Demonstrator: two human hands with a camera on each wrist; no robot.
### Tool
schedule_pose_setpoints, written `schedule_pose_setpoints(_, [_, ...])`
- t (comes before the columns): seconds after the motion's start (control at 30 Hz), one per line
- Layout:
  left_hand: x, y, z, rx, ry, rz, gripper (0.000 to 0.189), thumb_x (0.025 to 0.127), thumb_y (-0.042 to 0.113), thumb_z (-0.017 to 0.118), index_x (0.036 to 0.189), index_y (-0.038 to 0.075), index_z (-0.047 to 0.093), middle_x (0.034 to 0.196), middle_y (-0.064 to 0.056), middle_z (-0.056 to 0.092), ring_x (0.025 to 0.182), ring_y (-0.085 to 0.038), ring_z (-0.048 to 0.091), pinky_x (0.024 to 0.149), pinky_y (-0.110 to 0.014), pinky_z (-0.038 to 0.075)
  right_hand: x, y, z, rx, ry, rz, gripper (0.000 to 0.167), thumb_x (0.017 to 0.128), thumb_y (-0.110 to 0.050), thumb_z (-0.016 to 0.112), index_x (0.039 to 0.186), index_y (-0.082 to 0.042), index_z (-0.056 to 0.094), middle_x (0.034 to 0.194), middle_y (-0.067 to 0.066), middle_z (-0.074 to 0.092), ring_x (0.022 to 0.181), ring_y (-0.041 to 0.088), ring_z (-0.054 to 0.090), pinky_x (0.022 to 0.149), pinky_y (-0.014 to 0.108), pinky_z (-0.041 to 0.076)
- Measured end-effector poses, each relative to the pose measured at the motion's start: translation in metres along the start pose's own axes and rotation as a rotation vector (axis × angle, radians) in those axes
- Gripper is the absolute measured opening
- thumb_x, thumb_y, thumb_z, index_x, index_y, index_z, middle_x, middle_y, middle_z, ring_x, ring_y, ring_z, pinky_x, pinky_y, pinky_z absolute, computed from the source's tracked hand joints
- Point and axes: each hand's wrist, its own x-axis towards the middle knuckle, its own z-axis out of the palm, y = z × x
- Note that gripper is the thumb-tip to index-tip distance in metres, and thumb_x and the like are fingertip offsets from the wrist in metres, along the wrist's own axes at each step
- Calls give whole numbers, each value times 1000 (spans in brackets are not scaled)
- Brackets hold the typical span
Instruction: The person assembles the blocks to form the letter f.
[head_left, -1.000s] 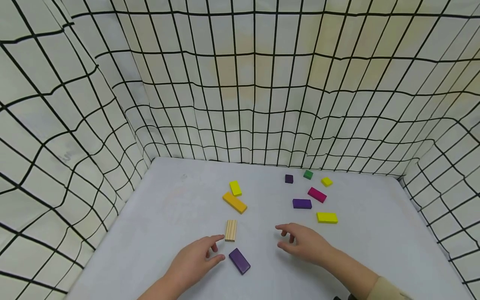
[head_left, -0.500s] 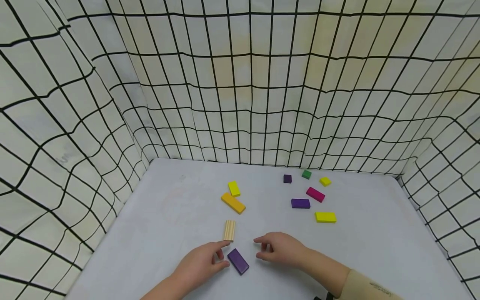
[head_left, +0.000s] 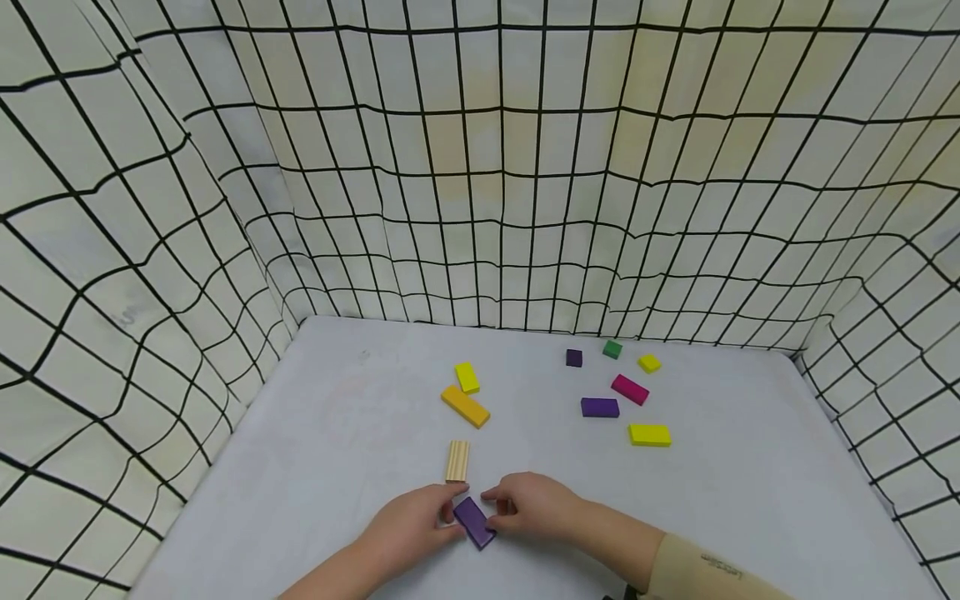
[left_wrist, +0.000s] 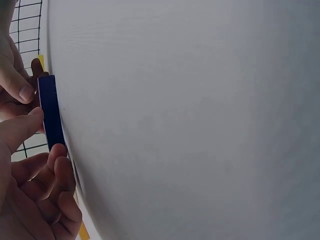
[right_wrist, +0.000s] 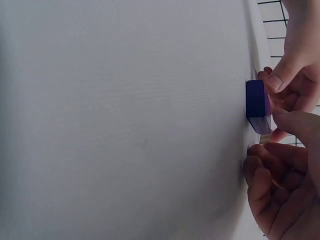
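A purple rectangular block (head_left: 471, 518) lies at a slant on the white table between my two hands. My left hand (head_left: 408, 525) is on its left side, the thumb close at the lower left edge and the index fingertip just above its top end. From the right, my right hand (head_left: 536, 508) reaches in, its thumb overlapping the block's right edge. Both hands have relaxed, slightly bent fingers around the block. In the left wrist view the block (left_wrist: 51, 110) shows dark blue, with fingertips at both its ends. A striped wooden block (head_left: 457, 461) lies just beyond the left index finger.
An orange block (head_left: 465, 407) and a yellow block (head_left: 467, 377) lie farther back. Right of them are another purple block (head_left: 600, 407), a magenta block (head_left: 630, 390), a larger yellow block (head_left: 649, 435) and small dark, green and yellow pieces. Black netting (head_left: 502, 175) encloses the table's back and sides.
My right hand has moved left to the purple block, and my left hand has shifted slightly right toward it. The blocks lie as before; the head view has shifted slightly.
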Motion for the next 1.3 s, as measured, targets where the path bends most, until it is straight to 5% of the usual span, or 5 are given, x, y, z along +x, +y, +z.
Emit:
schedule_pose_setpoints(0.6, [7, 1, 0, 9, -44, 15, 51, 83, 32, 80, 130, 16, 66, 73, 17, 48, 64, 0, 43, 57, -23, 36, 2, -3, 9, 43, 22, -33, 33, 90, -29, 74, 119, -14, 74, 75, -17, 52, 66, -1, 47, 61, 17, 42])
schedule_pose_setpoints(0.9, [5, 5, -2, -10, -43, 9, 49, 83, 31, 80, 127, 15, 66, 75, 16, 48, 66, -1, 44, 58, -24, 37, -2, -5, 7, 290, 34, 29, 26, 88, -18, 74, 114, -14, 73, 82, -16, 62, 73, 0, 55, 68, 20, 48])
schedule_pose_setpoints(1.3, [8, 9, -2, 39, -29, -15, 50, 84, 33, 79, 129, 16, 65, 89, 16, 58, 77, 0, 49, 70, -29, 48, 1, 0, 12, 601, 80, 183, 29, 84, -12, 78, 109, -14, 64, 81, -4, 67, 70, 14, 60, 60, 28, 49])
